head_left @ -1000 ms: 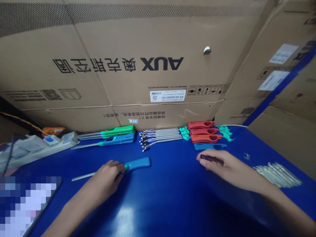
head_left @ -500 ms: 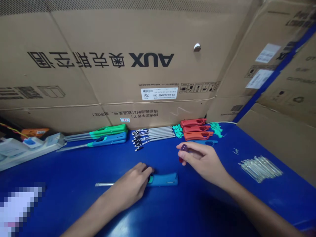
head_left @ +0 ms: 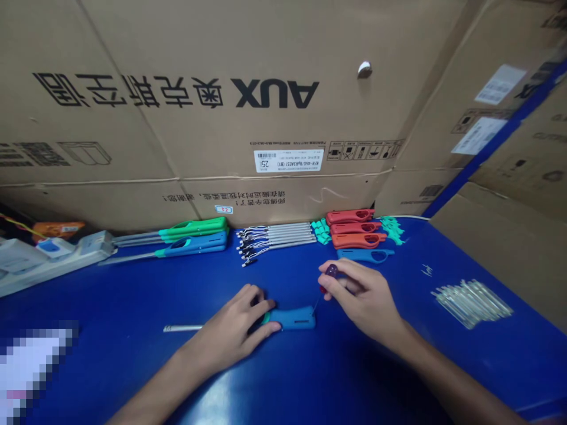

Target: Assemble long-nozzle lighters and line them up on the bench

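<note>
A blue long-neck lighter [head_left: 295, 319] lies on the blue table, its metal tube pointing left. My left hand [head_left: 241, 321] grips it around the trigger part, thumb on the near side and fingers on the far side. My right hand [head_left: 361, 292] pinches a small screwdriver [head_left: 331, 270] by its dark red-purple handle. The thin shaft slants down to the left, with its tip at the right end of the lighter's body. Whether the tip sits in a screw is too small to tell.
Assembled lighters [head_left: 195, 242], metal tubes with wires [head_left: 290, 233], green caps [head_left: 321, 232], red and blue handle shells [head_left: 358, 241] and green triggers [head_left: 392, 229] line the cardboard wall [head_left: 199, 136]. Clear fuel tubes [head_left: 473, 302] lie at right, a power strip [head_left: 93, 251] at left.
The screwdriver has come to the lighter's right end, and its shaft now shows. My left thumb has come out onto the near side of the lighter. The view has shifted slightly.
</note>
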Tool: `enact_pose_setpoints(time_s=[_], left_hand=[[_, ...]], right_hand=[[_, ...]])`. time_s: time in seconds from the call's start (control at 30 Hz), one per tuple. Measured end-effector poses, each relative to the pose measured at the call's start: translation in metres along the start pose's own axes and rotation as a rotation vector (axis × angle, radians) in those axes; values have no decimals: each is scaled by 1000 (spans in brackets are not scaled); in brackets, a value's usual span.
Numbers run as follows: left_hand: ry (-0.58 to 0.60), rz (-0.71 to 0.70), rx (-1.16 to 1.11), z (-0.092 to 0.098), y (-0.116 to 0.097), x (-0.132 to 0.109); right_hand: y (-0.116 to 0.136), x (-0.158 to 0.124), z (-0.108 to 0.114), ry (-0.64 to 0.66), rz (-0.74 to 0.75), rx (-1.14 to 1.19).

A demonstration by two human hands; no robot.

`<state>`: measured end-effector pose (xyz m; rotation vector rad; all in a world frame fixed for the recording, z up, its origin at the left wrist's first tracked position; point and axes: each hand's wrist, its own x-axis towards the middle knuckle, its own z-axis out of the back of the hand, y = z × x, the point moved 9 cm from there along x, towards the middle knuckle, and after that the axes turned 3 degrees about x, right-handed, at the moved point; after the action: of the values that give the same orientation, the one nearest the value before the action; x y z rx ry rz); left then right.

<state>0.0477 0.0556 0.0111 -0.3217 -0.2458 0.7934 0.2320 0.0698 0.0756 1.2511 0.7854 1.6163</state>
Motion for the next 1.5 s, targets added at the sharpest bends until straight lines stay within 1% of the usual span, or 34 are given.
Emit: enact_pose_setpoints(time_s=[0.13,0.23,0.33,0.5,0.57,0.77,0.87,1.0,1.03,1.1,1.17,1.2,1.3,1.4,1.5], left_hand=[[5,1,0,-2,2,-1],[-1,0,1,-3,2,-1],[-13,-1,0,-2,2,-1],[-13,2,-3,-1,1,-1],[-19,4,-8,0,1,-1],[-53,-22,-11,3,-2,-1],[-46,-21,-9,2,-2,-1],[-54,-15,-8,2,0,-2],[-63,-16,-9,2,0,-2],[-73,-20,-14,2,0,-2],[-71,-18,-17,1,1,-2],[-70,-17,-18,0,1,-2],[-59,-11,-19,-1,2,-2],[-38,-3,-22,-2,2,-2],[-26,8,-25,-2,2,-2]], right_hand=[[7,-3,-3,1,76,-96],[12,-5,-2,-46,147,-115],[16,-5,1,-98,188,-137],[27,-6,2,-147,280,-202],[28,-6,4,-175,291,-236],[21,-5,8,-224,248,-307],[22,-6,4,-189,275,-303],[32,-15,-3,-145,384,-279],[36,-18,-7,-107,424,-278],[41,-22,-18,16,494,-283],[44,-25,-27,123,522,-287],[44,-24,-28,143,517,-293],[44,-21,-23,121,486,-303],[45,-18,-20,97,489,-316],[44,-17,-14,42,497,-309]])
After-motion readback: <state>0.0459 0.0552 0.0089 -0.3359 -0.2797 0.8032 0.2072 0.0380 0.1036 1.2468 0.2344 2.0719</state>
